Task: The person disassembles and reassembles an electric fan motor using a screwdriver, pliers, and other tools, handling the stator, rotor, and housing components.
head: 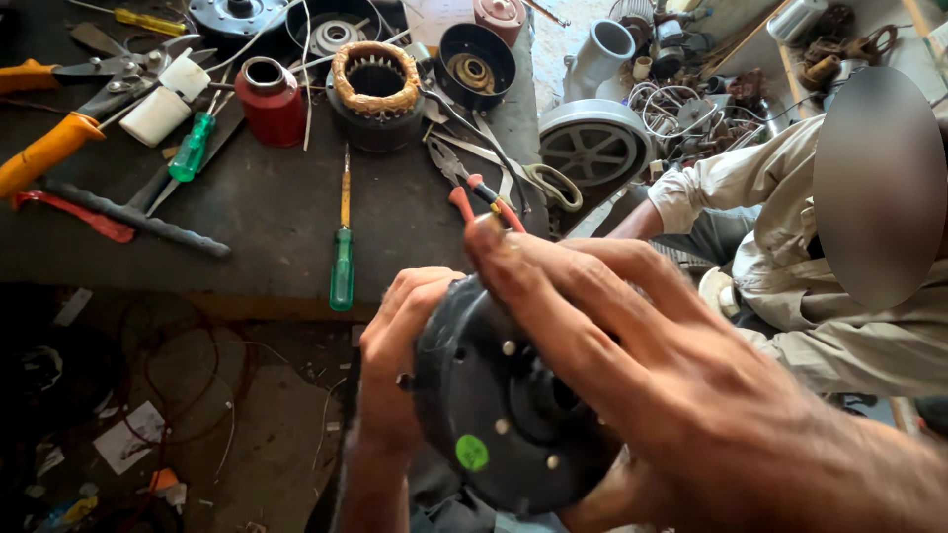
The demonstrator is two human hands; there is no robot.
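Fingers of left hand and right hand around round, smooth black motor housing.

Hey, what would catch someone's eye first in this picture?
First, the round black motor housing low in the middle, with a green sticker, held between the left hand and right hand. Behind it, on the dark workbench, a copper-wound stator stands among screwdrivers and orange-handled cutters. Another person sits at right.
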